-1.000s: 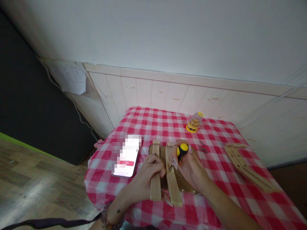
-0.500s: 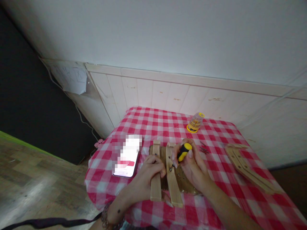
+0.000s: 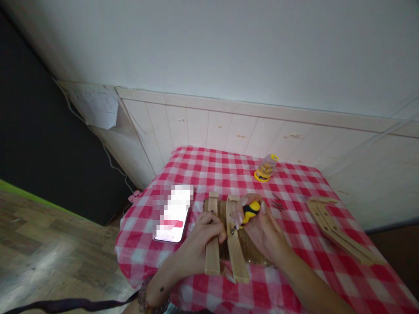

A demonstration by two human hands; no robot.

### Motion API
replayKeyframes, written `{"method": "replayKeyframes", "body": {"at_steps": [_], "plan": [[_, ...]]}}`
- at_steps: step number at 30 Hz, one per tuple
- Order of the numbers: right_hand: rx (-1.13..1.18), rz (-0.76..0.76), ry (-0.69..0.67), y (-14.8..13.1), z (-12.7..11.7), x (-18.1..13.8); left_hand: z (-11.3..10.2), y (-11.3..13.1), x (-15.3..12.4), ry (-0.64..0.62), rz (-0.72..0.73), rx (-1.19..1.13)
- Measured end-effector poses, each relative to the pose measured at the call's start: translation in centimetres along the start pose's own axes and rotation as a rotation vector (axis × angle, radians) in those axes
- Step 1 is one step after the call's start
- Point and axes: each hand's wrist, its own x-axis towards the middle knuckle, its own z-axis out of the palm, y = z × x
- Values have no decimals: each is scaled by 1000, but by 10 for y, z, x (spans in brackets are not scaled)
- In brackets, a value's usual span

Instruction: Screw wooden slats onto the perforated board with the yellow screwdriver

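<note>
A wooden assembly with two pale slats (image 3: 236, 257) lies near the front of the table with a red-and-white checked cloth (image 3: 209, 170). My left hand (image 3: 199, 244) is closed over the left slat (image 3: 212, 205) and presses it down. My right hand (image 3: 258, 226) grips a yellow-and-black screwdriver (image 3: 249, 211), its tip pointing down at the right slat. The tip itself is hidden behind my fingers.
A phone (image 3: 172, 213) with a lit screen lies left of the slats. A yellow bit holder (image 3: 266, 168) stands at the back. A few small dark bits (image 3: 278, 203) lie right of my hand. Curved wooden pieces (image 3: 337, 233) rest at the right. A panelled wall (image 3: 229, 126) is behind.
My right hand has turned the screwdriver: its yellow end swung right, then dropped lower into my fingers. My left hand has stayed on the left slat.
</note>
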Motion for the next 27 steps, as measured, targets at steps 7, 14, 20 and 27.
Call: {"method": "replayKeyframes", "body": {"at_steps": [7, 14, 20, 27], "plan": [[-329, -174, 52, -1, -19, -3, 1, 0, 1, 1, -13, 23], [-188, -109, 1, -7, -13, -2, 1, -1, 1, 2, -7, 23], [-64, -57, 4, -8, -3, -3, 1, 1, 1, 7, -2, 21], [51, 78, 1, -13, 1, -2, 0, 1, 0, 3, 0, 23]]}}
